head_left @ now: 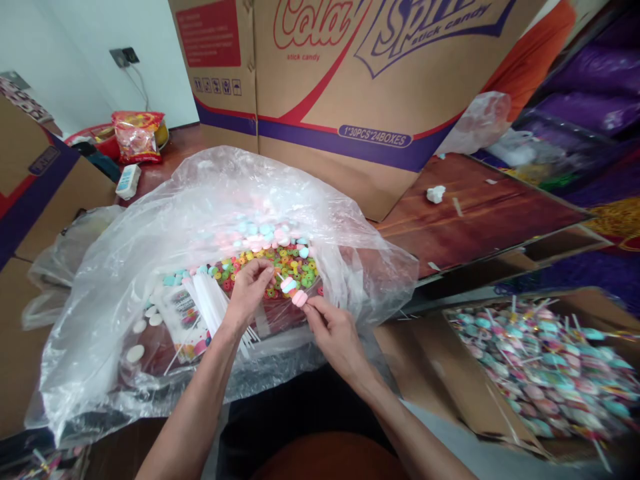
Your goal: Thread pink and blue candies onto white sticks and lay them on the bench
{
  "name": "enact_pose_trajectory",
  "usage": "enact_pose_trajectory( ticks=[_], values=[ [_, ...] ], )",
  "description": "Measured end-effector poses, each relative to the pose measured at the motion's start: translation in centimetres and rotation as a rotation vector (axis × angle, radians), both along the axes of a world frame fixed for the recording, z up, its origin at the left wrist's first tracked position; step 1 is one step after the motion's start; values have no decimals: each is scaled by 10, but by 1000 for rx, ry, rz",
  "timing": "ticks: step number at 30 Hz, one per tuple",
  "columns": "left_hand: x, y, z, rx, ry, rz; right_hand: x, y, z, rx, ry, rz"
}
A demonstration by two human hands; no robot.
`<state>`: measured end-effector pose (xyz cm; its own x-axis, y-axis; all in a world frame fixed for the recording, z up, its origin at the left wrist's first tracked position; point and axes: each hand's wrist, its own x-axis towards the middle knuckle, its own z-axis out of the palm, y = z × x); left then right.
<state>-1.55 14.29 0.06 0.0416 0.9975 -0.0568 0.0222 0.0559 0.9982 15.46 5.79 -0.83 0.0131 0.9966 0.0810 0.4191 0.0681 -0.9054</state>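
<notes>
My right hand (pixel 336 333) pinches a candy stick (pixel 294 292) threaded with pink and blue marshmallow-like pieces and an orange bit between them. A short length of white stick shows at its upper left end. To the left, my left hand (pixel 250 288) has thumb and forefinger pressed together; whatever they hold is too small to make out. Just beyond both hands lies a pile of small red, yellow and green ring candies (pixel 305 272). Pink and blue marshmallows (pixel 257 235) lie behind it. Under my left wrist are a bundle of white sticks (pixel 207 300) and a printed packet (pixel 183 313).
Clear plastic sheeting (pixel 125 233) surrounds the candies on the brown table (pixel 450 220). A large carton (pixel 320 93) stands at the back. At lower right, an open box (pixel 450 380) holds many wrapped candy sticks. A red snack bag (pixel 139 137) sits back left.
</notes>
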Motion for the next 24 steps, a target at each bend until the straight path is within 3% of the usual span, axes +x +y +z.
enact_pose_trajectory(
  ticks=[7,12,20,24],
  values=[
    [0,-7,-2,116,-12,-71,-2,3,-1,16,-8,18],
    [-4,-10,-3,21,-139,-21,-3,2,-2,38,50,41],
    [-8,-14,-5,91,-67,-38,-4,3,-4,16,-24,103],
    [-8,-18,-3,-29,-67,-39,-5,4,-3,9,-43,85]
  ],
)
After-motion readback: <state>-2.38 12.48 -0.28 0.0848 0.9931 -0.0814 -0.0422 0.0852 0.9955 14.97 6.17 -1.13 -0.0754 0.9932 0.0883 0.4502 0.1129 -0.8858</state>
